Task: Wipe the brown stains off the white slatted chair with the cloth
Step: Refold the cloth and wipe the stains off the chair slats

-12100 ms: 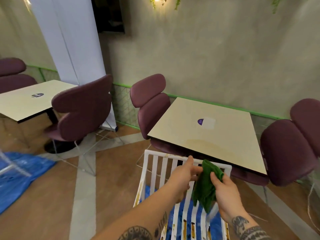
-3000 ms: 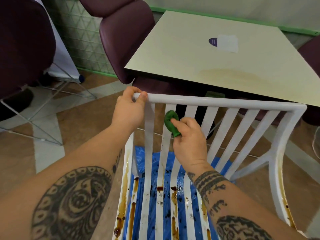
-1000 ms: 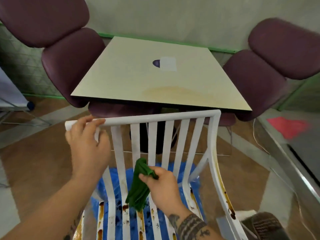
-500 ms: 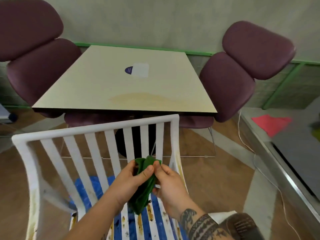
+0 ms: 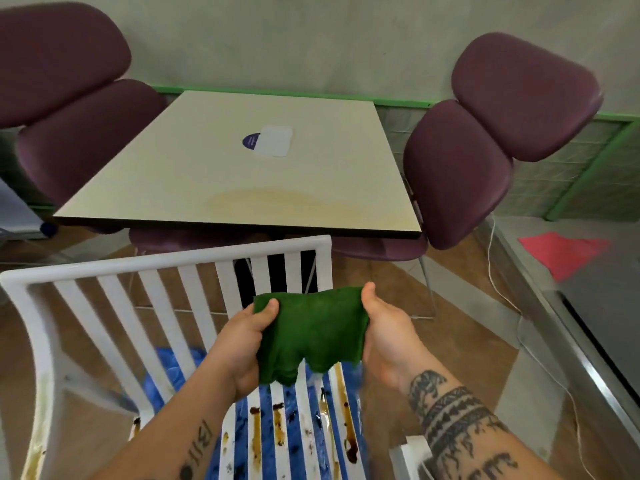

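Green cloth [image 5: 311,329] stretched above the white slatted chair [image 5: 194,258], left hand [image 5: 242,344] pinching its left edge, right hand [image 5: 388,337] gripping its right edge, brown stains [image 5: 346,434] streaking the seat slats

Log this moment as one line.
left hand: grips cloth | right hand: grips cloth | cloth: stretched between hands | chair: stains on seat

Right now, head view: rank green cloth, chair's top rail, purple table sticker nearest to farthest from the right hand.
1. green cloth: pinched in the right hand itself.
2. top rail: just ahead, to the left.
3. purple sticker: mid-table, beyond the rail, farthest.
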Demonstrator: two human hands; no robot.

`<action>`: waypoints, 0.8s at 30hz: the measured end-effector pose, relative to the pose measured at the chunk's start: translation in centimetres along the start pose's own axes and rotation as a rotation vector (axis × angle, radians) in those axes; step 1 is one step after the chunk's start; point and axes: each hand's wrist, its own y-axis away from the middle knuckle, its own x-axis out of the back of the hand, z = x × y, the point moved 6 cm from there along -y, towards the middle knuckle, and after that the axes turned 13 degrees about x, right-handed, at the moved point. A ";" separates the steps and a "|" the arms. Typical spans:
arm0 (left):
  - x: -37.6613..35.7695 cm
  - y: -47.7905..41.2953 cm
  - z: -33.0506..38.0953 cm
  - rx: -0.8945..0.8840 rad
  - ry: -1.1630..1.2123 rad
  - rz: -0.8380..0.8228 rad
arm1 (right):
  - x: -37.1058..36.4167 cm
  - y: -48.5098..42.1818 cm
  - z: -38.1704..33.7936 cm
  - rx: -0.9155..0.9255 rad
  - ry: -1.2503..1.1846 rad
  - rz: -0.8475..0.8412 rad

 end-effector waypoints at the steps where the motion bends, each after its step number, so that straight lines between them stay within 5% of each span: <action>1: -0.2 -0.3 0.1 -0.014 -0.009 0.010 | -0.2 0.1 0.1 -0.034 -0.011 -0.031; 8: -1.0 -1.1 -1.2 -0.197 -0.306 0.314 | -1.1 0.8 1.6 -0.034 0.040 -0.150; 14: -3.7 0.1 -5.7 0.118 -0.139 -0.017 | -0.5 1.1 2.7 -0.034 0.049 -0.199; 19: -4.5 -0.6 -7.0 0.104 -0.003 -0.012 | 2.0 -0.1 2.1 0.329 0.752 -0.175; 24: -6.4 -1.3 -5.8 0.085 0.052 -0.076 | 1.9 -0.4 3.4 0.181 0.413 -0.244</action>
